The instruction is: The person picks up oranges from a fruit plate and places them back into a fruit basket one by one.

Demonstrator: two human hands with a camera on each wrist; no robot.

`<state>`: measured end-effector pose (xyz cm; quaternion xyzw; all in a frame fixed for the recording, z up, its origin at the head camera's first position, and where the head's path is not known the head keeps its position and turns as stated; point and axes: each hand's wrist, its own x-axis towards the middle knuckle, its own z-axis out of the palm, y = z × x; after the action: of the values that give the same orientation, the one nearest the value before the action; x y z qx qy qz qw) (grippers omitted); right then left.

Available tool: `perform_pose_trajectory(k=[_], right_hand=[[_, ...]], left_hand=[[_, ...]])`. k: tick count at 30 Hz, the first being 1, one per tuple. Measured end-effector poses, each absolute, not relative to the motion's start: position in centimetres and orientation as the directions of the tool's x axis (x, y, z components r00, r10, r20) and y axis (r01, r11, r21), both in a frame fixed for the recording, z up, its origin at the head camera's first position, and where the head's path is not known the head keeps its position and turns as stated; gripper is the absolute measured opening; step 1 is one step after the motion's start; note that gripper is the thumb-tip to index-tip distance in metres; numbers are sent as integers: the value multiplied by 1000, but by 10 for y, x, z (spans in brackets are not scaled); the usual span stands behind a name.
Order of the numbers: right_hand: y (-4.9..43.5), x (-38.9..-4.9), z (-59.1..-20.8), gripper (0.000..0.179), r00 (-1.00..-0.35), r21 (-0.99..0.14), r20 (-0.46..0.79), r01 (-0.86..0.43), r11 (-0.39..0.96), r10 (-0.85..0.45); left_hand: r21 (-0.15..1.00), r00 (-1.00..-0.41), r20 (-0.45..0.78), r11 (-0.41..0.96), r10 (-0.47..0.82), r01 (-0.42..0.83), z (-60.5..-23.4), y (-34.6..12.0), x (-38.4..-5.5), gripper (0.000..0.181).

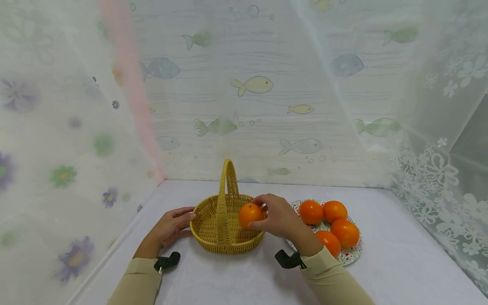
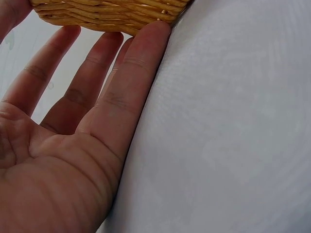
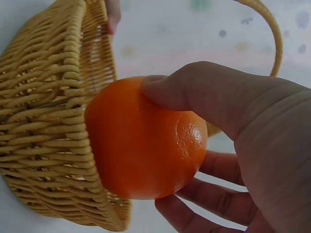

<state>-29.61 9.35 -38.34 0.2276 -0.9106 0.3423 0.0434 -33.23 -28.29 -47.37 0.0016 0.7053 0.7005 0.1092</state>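
Note:
A yellow wicker basket (image 1: 207,243) with a tall arched handle stands on the white cloth, nothing lying on its woven floor. My left hand (image 1: 173,226) holds its left side, thumb at the rim and the other fingers (image 2: 138,73) against the outer wall. With thumb and fingers my right hand (image 1: 280,216) grips an orange (image 1: 250,215) at the basket's right rim. In the right wrist view the orange (image 3: 141,141) overlaps the basket's opening, thumb on one side and fingertips on the other.
To the right, a patterned plate (image 1: 352,257) bears several more oranges (image 1: 345,233), partly behind my right forearm. A fish-printed curtain (image 1: 251,106) hangs along the table's back edge, with flowered cloth (image 1: 76,190) on the left. Each wrist carries a black camera mount (image 1: 287,259).

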Motion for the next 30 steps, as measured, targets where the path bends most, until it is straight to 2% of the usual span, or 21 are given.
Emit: perform_pose_trajectory(k=[5, 15, 30], right_hand=[[87, -295, -388, 59, -891, -629, 196, -434, 645, -409], [78, -294, -398, 55, -867, -588, 183, -474, 655, -463], [77, -295, -406, 44, -852, -595, 143, -481, 643, -504]], left_hand=[[988, -976, -154, 12, 157, -154, -473, -283, -332, 62], [989, -977, -146, -6, 155, -149, -478, -285, -330, 64], [991, -978, -135, 10, 161, -136, -475, -283, -333, 64]])
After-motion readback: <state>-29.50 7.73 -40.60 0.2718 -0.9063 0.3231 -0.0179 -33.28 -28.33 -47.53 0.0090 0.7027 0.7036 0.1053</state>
